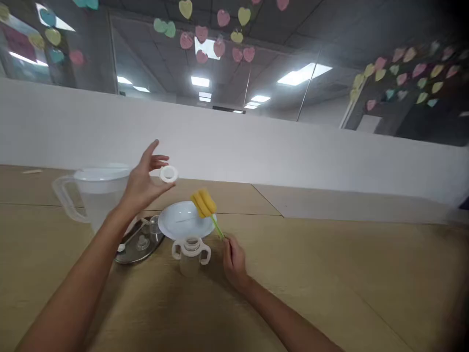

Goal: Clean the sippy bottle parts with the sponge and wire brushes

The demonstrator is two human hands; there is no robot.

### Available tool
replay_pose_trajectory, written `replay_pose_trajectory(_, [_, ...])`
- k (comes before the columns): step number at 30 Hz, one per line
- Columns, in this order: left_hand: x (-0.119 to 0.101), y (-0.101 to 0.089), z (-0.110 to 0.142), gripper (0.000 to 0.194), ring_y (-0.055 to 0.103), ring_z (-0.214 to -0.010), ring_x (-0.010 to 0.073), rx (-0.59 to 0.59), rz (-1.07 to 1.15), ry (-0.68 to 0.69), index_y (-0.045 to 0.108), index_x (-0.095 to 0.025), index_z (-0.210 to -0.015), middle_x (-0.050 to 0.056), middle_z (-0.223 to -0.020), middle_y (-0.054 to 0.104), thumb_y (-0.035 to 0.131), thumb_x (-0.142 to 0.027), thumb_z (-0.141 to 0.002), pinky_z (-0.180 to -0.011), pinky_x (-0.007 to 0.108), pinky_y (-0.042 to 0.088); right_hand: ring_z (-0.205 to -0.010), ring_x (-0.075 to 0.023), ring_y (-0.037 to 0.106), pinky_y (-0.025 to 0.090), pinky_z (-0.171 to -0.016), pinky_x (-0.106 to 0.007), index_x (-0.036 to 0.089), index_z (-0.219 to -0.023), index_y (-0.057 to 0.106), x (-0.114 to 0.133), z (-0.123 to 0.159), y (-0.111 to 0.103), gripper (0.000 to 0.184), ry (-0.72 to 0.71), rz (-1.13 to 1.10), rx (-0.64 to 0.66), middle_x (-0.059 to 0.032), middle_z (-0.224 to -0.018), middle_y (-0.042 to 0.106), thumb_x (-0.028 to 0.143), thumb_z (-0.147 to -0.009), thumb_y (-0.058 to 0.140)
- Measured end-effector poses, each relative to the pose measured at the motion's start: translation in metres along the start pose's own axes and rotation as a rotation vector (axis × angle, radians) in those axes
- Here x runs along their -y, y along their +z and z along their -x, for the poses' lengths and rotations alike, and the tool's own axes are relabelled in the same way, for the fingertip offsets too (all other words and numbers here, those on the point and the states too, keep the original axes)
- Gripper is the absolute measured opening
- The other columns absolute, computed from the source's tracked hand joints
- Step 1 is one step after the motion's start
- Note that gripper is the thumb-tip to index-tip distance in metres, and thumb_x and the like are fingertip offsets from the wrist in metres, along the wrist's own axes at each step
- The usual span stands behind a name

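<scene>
Between the fingers of my left hand (146, 176), raised above the table, is a white bottle collar ring (169, 174) with an open middle. My right hand (233, 259) grips the green handle of a sponge bottle brush (204, 202); its yellow sponge head tilts up to the left. Below the sponge stands a clear baby bottle (190, 261) with two white side handles and no cap on its mouth. Just behind the bottle lies a white oval basin (179, 222). The ring and the sponge are apart from each other.
At the left stands a translucent lidded pitcher (98, 188), partly hidden by my left arm. A round metal tray (132, 256) beside it holds a clear nipple and other small parts. A white wall with glass panels above closes off the table's back.
</scene>
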State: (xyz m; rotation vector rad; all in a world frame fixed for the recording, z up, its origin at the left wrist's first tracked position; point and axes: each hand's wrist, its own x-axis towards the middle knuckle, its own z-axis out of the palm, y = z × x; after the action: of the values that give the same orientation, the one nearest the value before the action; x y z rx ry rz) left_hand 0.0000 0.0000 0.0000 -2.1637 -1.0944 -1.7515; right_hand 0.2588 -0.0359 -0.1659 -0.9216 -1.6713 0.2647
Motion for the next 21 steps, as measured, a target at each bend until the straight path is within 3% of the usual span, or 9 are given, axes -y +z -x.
replay_pose_trajectory(6, [-0.020, 0.014, 0.005, 0.089, 0.061, -0.099, 0.0194, 0.142, 0.007, 0.055, 0.019, -0.026, -0.144, 0.008, -0.120, 0.057, 0.066, -0.021, -0.069, -0.091, 0.039, 0.049, -0.050, -0.0098, 0.039, 0.032, -0.048, -0.021, 0.018, -0.090, 0.054, -0.004, 0.002, -0.001, 0.026, 0.057, -0.060, -0.026, 0.0034, -0.062, 0.045, 0.033, -0.095, 0.033])
replay_pose_trajectory(13, [-0.025, 0.021, 0.011, 0.089, 0.061, -0.104, 0.0195, 0.263, 0.007, 0.043, 0.014, -0.029, -0.145, 0.007, -0.124, 0.056, 0.063, -0.018, -0.071, -0.090, 0.036, 0.049, -0.050, -0.0103, 0.041, 0.035, -0.047, -0.021, 0.017, -0.107, 0.051, -0.002, 0.004, 0.002, 0.027, 0.071, -0.170, -0.041, 0.0039, -0.061, 0.044, 0.034, -0.095, 0.033])
replay_pose_trajectory(17, [-0.027, 0.026, 0.013, 0.091, 0.061, -0.105, 0.0207, 0.313, 0.028, 0.018, 0.011, -0.032, -0.145, 0.008, -0.134, 0.049, 0.064, -0.020, -0.072, -0.090, 0.036, 0.049, -0.060, -0.0138, 0.053, 0.045, -0.056, -0.025, 0.017, -0.113, 0.051, 0.004, 0.003, -0.001, 0.030, 0.046, -0.087, -0.065, -0.0016, -0.071, 0.057, 0.033, -0.094, 0.034])
replay_pose_trajectory(21, [-0.028, 0.028, 0.014, 0.094, 0.060, -0.108, 0.0231, 0.364, 0.069, 0.003, 0.009, -0.033, -0.146, 0.011, -0.139, 0.044, 0.066, -0.023, -0.071, -0.091, 0.038, 0.047, -0.076, -0.0176, 0.061, 0.049, -0.070, -0.029, 0.019, -0.112, 0.055, 0.013, -0.001, -0.003, 0.029, -0.089, 0.004, 0.034, -0.0064, -0.088, 0.064, 0.029, -0.093, 0.036])
